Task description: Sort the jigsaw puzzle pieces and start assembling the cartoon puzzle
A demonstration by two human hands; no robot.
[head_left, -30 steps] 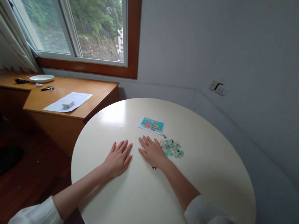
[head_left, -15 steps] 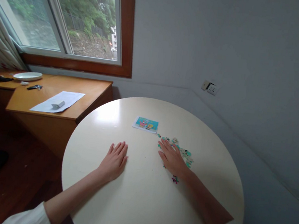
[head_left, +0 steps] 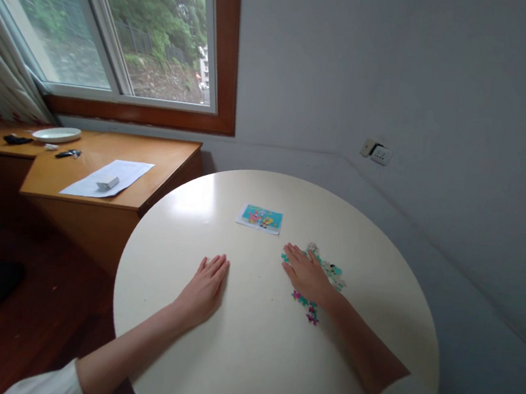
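My right hand (head_left: pixel 309 275) lies palm down with its fingers stretched over a loose heap of jigsaw puzzle pieces (head_left: pixel 334 271), hiding part of it. Teal, pale and dark pieces peek out around the fingers, and pink and teal ones (head_left: pixel 312 314) lie near the wrist. On the left of the round white table (head_left: pixel 243 361), my left hand (head_left: pixel 205 286) rests on the surface, fingers extended and holding nothing. Beyond both hands is a small picture card (head_left: pixel 261 218) with cartoon figures on a teal background.
A wooden desk (head_left: pixel 171 166) stands at the left beneath the window (head_left: pixel 159 31). It carries a white sheet of paper (head_left: pixel 95 179) with a small white box (head_left: pixel 108 183), a white plate (head_left: pixel 57 134) and dark small items. A wall socket (head_left: pixel 382 155) is at the right.
Several puzzle pieces near my right wrist have come into view or shifted. Pieces by the card's near corner are gone from there. My left hand's fingers have drawn closer together.
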